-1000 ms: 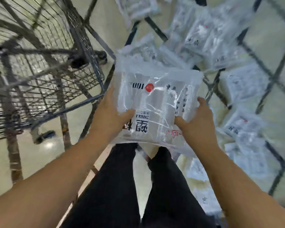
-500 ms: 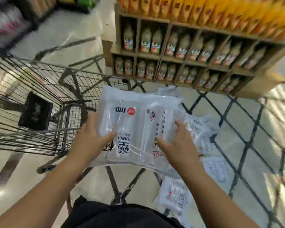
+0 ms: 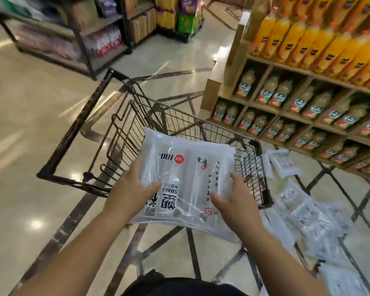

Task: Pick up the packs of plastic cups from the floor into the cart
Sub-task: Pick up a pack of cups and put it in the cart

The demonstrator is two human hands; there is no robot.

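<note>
I hold one clear pack of plastic cups (image 3: 186, 180), printed with black characters and a red dot, above the near edge of the wire cart (image 3: 179, 118). My left hand (image 3: 132, 189) grips its left side, thumb on top. My right hand (image 3: 233, 199) grips its right side, thumb on top as well. The pack's far half hangs over the cart's basket. Several more packs of cups (image 3: 312, 218) lie on the floor to the right of the cart.
A wooden shelf (image 3: 286, 112) of juice bottles stands close on the right, orange bottles on top. Dark metal shelving (image 3: 90, 45) with goods stands far left. Glossy tiled floor (image 3: 26, 129) spreads left of the cart.
I have risen from the floor pile and turned toward the cart. The pack in both hands has moved forward over the cart's near edge.
</note>
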